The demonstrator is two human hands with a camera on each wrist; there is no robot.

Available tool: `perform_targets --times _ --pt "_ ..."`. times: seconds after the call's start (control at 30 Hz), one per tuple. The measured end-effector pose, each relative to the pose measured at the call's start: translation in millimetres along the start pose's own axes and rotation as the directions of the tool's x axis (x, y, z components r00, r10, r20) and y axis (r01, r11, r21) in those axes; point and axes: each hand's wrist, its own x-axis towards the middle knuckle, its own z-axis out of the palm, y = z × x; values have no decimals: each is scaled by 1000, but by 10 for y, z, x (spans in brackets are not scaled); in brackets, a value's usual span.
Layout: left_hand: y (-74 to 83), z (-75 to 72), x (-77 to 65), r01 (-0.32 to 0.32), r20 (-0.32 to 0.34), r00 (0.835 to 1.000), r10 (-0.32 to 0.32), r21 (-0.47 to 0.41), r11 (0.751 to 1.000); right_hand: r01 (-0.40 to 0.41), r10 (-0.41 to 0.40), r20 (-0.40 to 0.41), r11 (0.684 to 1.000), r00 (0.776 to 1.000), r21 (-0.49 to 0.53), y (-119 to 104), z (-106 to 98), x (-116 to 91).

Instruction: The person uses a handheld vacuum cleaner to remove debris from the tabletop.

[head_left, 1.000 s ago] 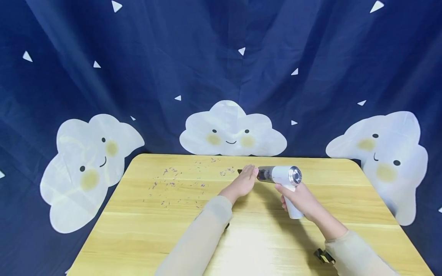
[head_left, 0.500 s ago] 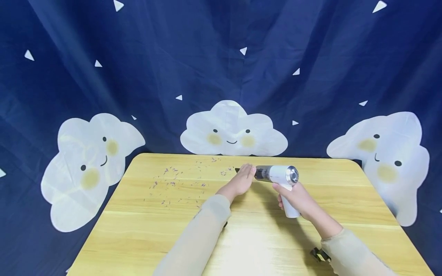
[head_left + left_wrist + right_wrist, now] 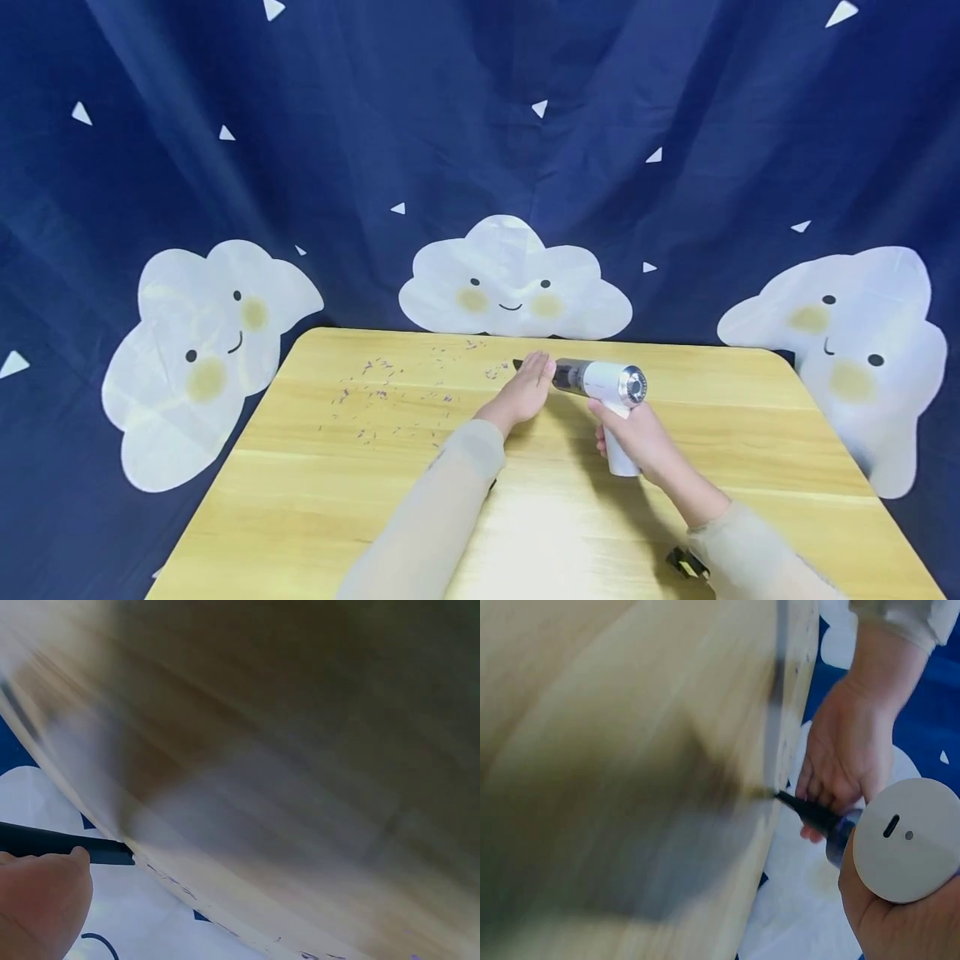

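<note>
My right hand (image 3: 639, 442) grips the upright white handle of a small handheld vacuum cleaner (image 3: 606, 381). Its clear dark dust cup and thin black nozzle (image 3: 807, 813) point left across the table. My left hand (image 3: 523, 390) is at the nozzle, fingers fairly straight, covering part of it in the head view. In the right wrist view the left palm (image 3: 847, 742) faces the camera, with its fingers behind the nozzle. Purple and dark shavings (image 3: 381, 393) lie scattered on the table left of the nozzle. The handle's round white base (image 3: 907, 862) fills the lower right there.
The wooden table (image 3: 300, 500) has rounded far corners. Behind it hangs a dark blue curtain (image 3: 337, 125) with white clouds and triangles. A small black object (image 3: 687, 563) sits under the right sleeve.
The right hand and vacuum cleaner have moved slightly left. The left hand has barely shifted. The head view has turned a little. The shavings look much the same.
</note>
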Motion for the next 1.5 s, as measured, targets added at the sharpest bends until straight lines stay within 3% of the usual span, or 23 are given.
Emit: perform_targets --times 0.33,0.9,1.23,1.5 --pt "-36 -80 45 28 -14 1000 -28 -9 1000 29 -27 -25 997 999 76 -23 215 48" --pt "-58 -190 141 104 37 994 -102 -53 993 -15 35 -86 974 996 225 19 395 158" --pt "-110 -350 156 144 37 989 -143 -39 989 -4 24 -83 974 996 224 -13 562 282" --pt "-140 -395 209 170 38 985 -170 -15 985 -8 35 -99 965 995 264 -17 616 332"
